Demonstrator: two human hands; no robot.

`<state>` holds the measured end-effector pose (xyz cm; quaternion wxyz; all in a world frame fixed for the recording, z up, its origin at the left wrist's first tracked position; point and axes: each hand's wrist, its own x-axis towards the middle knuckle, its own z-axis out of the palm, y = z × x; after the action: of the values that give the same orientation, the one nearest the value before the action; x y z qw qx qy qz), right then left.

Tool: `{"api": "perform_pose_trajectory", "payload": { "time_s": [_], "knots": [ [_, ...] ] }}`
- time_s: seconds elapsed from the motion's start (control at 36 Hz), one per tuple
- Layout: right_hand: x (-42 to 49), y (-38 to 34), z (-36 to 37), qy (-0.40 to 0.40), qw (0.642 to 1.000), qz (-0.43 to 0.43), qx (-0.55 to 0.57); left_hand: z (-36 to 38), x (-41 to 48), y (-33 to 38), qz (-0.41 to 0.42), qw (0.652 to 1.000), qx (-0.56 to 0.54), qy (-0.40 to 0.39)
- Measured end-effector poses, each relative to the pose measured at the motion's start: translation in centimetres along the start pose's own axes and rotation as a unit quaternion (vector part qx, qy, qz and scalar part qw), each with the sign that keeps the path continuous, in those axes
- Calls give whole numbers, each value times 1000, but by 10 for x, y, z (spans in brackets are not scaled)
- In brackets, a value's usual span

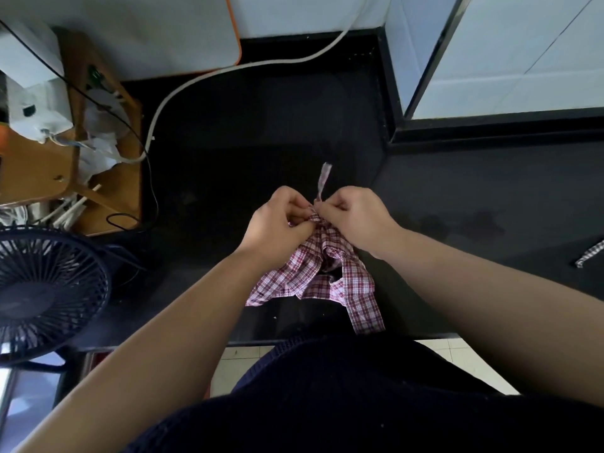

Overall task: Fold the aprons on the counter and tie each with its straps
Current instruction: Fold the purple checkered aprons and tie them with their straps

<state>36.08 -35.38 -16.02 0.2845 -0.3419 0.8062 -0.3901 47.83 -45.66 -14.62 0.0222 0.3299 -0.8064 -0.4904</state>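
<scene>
A red-and-white checked apron lies bunched on the black counter, near its front edge. My left hand and my right hand meet at the top of the bundle, each pinching the apron's strap where it gathers. One strap end sticks up and away between my hands. A corner of the cloth hangs towards the counter's front edge. At the far right edge lies a piece of another checked strap.
A dark blue fan stands at the left. Behind it is a wooden rack with white items and cables. A white hose curves across the back of the counter. A raised black ledge borders the right.
</scene>
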Motion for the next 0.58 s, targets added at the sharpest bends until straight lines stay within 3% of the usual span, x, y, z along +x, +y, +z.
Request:
{"api": "perform_pose_trajectory", "payload": {
  "time_s": [0.06,0.14,0.25,0.33,0.42,0.5,0.58],
  "knots": [
    [1,-1,-2,2,1000,11,-13,5,-2,0,16,1000,7,23],
    [-2,-2,-6,-63,989,-43,-126,10,-4,2,30,998,12,50],
    [-3,-3,-11,-161,943,-110,-272,11,-5,1,39,997,12,67],
    [-3,-6,-14,-166,919,-142,-328,11,-5,0,41,996,7,74],
    [-6,-9,-16,-133,952,-113,-252,11,-4,-1,38,996,-2,84],
    [-6,-14,-15,-144,986,-2,-90,11,-2,-4,49,995,15,82],
    [-3,-16,-17,-188,968,142,82,16,-2,-10,94,989,39,106]
  ]
}}
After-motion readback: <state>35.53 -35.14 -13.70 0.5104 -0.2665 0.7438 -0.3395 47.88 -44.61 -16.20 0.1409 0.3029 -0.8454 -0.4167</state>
